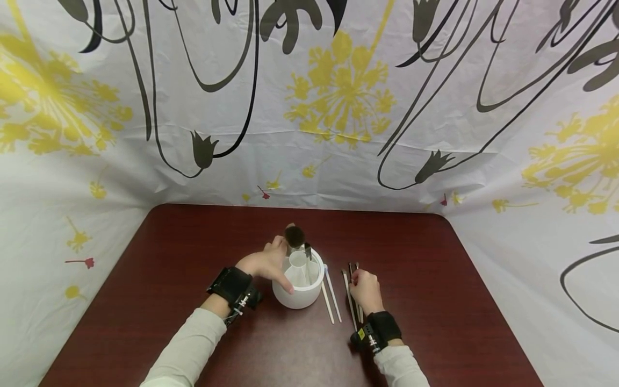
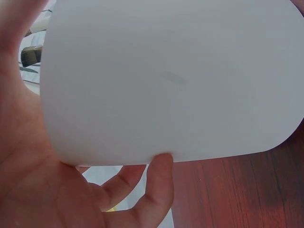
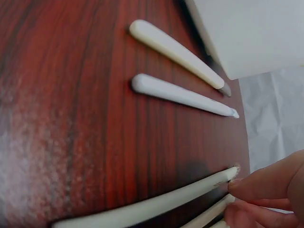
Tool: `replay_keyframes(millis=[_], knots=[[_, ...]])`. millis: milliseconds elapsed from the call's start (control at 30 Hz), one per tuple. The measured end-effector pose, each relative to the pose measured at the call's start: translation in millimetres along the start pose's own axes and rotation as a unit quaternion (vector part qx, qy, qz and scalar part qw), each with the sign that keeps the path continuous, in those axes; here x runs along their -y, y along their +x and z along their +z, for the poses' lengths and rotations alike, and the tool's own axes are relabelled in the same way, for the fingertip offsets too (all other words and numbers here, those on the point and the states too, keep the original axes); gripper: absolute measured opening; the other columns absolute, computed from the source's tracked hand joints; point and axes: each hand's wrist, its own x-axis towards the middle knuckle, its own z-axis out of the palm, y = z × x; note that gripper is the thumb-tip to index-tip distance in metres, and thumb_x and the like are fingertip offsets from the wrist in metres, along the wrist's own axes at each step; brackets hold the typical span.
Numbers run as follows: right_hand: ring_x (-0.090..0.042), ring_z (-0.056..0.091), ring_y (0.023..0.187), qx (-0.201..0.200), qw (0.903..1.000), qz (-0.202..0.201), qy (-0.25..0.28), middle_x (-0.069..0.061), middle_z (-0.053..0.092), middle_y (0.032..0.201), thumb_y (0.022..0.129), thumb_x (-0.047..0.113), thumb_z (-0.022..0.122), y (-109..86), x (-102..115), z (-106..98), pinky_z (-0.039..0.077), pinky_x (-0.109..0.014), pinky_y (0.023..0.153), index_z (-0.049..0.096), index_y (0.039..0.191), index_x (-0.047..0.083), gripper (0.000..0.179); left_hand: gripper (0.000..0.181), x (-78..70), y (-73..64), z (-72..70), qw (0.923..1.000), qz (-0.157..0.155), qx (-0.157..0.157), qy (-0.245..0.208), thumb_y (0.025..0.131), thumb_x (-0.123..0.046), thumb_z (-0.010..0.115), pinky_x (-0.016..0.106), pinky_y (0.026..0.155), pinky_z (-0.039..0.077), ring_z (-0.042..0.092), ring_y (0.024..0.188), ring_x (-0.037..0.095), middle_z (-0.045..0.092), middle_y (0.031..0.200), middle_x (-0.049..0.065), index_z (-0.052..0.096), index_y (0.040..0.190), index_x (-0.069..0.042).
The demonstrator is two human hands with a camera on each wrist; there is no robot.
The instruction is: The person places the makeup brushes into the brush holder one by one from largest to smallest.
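Note:
A white round brush holder [image 1: 298, 296] with inner compartments stands on the table, a large dark-bristled makeup brush [image 1: 294, 236] and a smaller brush [image 1: 308, 250] upright in it. My left hand [image 1: 266, 264] grips the holder from its left side, thumb toward the near wall and fingers behind. In the left wrist view, the holder's smooth wall [image 2: 166, 85] fills most of the picture. To the right, my right hand [image 1: 366, 290] pinches the upper end of a makeup brush [image 3: 206, 214] among several lying side by side. A pale-handled brush [image 3: 152, 206] lies just beside its fingertips.
Between the holder and my right hand, two white-handled brushes [image 1: 331, 295] lie on the dark red wooden table [image 1: 425, 290]. A white cloth with yellow and grey flower prints [image 1: 333, 177] hangs behind the table and along its sides.

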Motion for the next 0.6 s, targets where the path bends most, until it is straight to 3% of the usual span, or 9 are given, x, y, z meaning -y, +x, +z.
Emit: replay_keyframes(millis=[600], knots=[[-0.015,0.046,0.053,-0.010,0.9996,-0.024,-0.012,-0.004,0.054,0.061,0.071,-0.004,0.065,3.2,-2.3,7.4,0.040,-0.031,0.051,0.062,0.077,-0.001,0.007,0.120,-0.7,-0.5,0.3,1.0000,-0.002,-0.002,0.001,0.046,-0.038,0.087,0.048,0.089,0.036,0.033,0.111,0.038,0.025,0.131,0.018,0.021,0.138,0.000]])
